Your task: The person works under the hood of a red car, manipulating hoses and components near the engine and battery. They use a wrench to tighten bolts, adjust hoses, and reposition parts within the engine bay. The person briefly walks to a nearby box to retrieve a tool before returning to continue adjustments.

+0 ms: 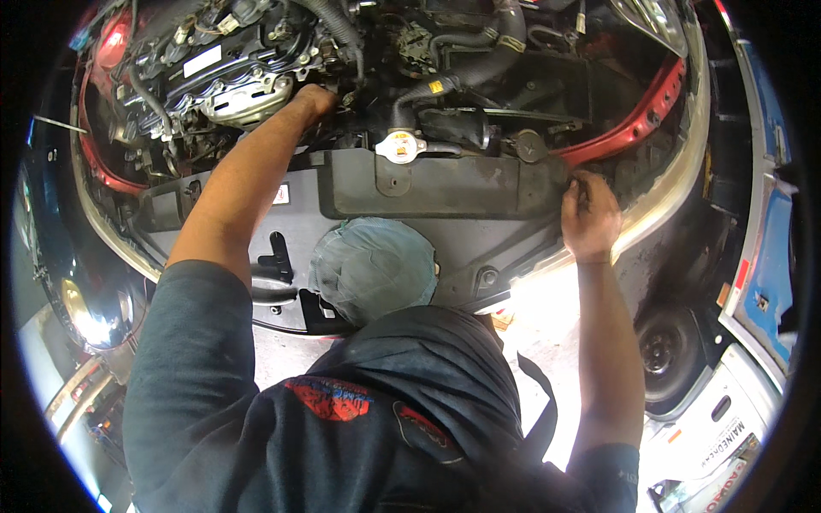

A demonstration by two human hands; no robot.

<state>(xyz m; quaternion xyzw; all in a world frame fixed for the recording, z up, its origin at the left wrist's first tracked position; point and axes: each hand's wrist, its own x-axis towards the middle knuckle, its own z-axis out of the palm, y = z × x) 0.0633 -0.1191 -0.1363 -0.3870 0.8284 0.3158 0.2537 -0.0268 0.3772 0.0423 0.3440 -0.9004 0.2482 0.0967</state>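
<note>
My left arm reaches across the front of an open car engine bay. My left hand (318, 101) is down among dark hoses and parts beside the silver heat shield (248, 101); its fingers are hidden. My right hand (592, 218) rests at the right side of the black plastic front cover (248, 224), close to the red fender edge (629, 137). Its fingers are bent, with a gap between thumb and fingers and nothing visible there. Between my arms, a rounded blue-grey cloth thing (374, 269) lies against the cover.
A silver radiator cap (398, 146) and a thick black hose (462, 79) stand beyond the cover. The engine (214, 64) fills the far left. At the right are a dark wheel (663, 355) and a blue and white panel (774, 248). A headlight (650, 26) sits far right.
</note>
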